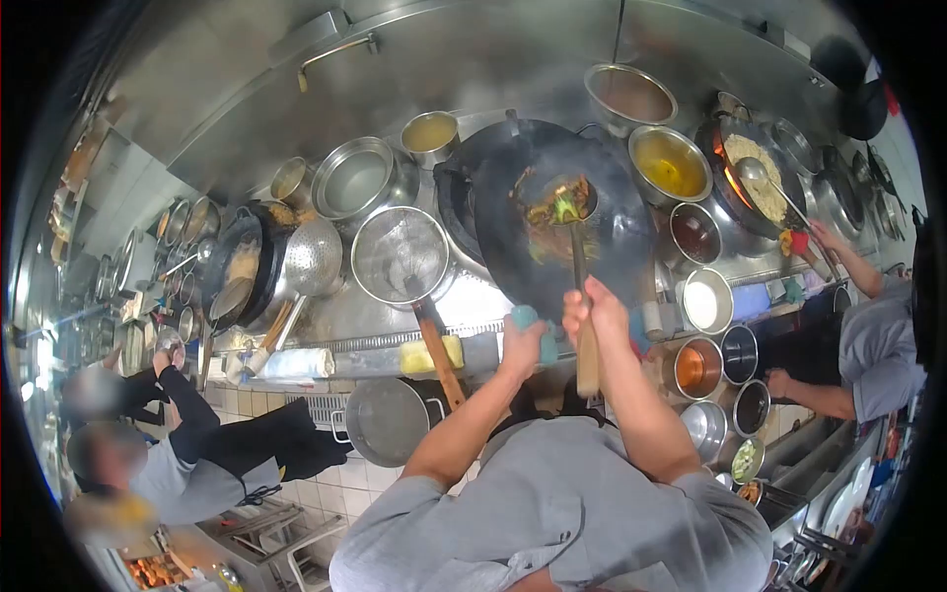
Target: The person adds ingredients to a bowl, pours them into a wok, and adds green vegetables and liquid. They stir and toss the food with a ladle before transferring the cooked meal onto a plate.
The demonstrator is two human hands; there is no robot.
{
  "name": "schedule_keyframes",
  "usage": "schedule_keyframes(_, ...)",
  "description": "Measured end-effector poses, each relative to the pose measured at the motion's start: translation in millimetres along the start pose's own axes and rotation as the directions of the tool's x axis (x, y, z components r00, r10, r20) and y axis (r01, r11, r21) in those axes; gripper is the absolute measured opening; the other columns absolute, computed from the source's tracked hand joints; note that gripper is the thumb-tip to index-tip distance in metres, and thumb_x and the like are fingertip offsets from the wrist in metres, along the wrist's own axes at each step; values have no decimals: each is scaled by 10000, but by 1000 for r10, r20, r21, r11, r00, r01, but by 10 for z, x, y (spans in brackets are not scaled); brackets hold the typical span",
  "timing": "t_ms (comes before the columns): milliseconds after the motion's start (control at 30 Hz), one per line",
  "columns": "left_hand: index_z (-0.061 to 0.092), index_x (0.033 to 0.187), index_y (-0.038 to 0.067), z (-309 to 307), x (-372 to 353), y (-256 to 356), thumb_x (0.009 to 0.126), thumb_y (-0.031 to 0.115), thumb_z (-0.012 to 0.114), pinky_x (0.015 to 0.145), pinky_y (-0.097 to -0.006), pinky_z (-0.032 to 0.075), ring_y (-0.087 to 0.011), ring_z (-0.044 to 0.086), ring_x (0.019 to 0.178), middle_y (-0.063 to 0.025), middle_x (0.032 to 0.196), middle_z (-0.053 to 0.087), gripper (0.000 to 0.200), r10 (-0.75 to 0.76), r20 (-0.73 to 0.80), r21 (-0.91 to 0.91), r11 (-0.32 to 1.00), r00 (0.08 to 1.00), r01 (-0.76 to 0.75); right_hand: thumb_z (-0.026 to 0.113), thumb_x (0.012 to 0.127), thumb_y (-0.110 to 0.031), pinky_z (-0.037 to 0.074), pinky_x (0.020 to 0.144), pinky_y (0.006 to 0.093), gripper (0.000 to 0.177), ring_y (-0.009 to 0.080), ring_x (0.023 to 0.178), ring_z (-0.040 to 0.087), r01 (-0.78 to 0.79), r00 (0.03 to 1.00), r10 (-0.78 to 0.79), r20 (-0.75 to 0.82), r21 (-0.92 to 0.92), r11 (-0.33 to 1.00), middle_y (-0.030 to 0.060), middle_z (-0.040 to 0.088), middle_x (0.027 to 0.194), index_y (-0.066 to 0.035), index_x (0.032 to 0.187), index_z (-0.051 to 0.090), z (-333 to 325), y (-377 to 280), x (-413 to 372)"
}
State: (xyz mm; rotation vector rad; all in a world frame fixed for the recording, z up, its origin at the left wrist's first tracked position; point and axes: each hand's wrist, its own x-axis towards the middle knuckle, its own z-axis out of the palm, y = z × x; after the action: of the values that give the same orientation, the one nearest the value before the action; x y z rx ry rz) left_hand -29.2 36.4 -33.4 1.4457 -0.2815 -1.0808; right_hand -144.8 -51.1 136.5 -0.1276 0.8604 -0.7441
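A large dark wok point(617, 257) sits on the stove in front of me, with steam over it. Browned pieces of food and some bright green vegetable point(566, 209) lie in its middle. My right hand point(598, 314) is closed around a ladle point(580, 259) whose wooden handle points back at me; its head is down in the food. At the wok's near edge my left hand point(523, 345) grips a teal cloth point(538, 333). Whether a wok handle is under the cloth is hidden.
Left of the wok, a wooden-handled strainer point(400, 252) rests near a perforated skimmer point(314, 259). To the right are a bowl of yellow liquid point(671, 163) and several sauce pots. A co-worker's arm point(843, 252) reaches to a wok of rice point(760, 183). Other people stand at left.
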Motion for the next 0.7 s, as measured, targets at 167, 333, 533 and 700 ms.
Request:
schedule_keyframes(167, 560, 903, 93, -27, -223, 451, 883, 79, 636, 594, -382, 537, -209, 631, 710, -44, 844, 594, 80, -322, 192, -457, 807, 927, 375, 389, 1086, -228, 385, 479, 295, 135, 111, 527, 450, -120, 992, 114, 44, 184, 975, 50, 525, 751, -103, 1038, 402, -19, 102, 250)
schedule_keyframes(333, 585, 939, 88, -111, -143, 188, 904, 107, 635, 604, -383, 546, -215, 659, 742, -63, 874, 627, 64, -350, 280, -436, 783, 894, 443, 409, 1089, -236, 388, 482, 309, 142, 113, 516, 451, -131, 990, 124, 60, 124, 984, 54, 528, 758, -113, 1019, 406, -93, 250, 259)
schedule_keyframes(533, 597, 957, 45, -283, -46, 122, 928, 152, 614, 629, -393, 559, -227, 677, 753, -70, 865, 636, 113, -383, 407, -289, 807, 829, 515, 443, 1083, -207, 373, 438, 315, 209, 112, 505, 463, 58, 994, -71, -85, -152, 987, 42, 531, 733, -107, 1266, 466, 155, 325, -38)
schedule_keyframes(700, 603, 947, 76, -247, -81, 294, 924, 208, 624, 587, -385, 516, -226, 665, 716, -55, 861, 646, 135, -397, 459, -293, 777, 795, 557, 487, 1065, -184, 381, 386, 312, 587, 122, 427, 421, 380, 913, -365, 183, -708, 596, 25, 520, 687, -173, 1608, 263, -505, 683, -70)
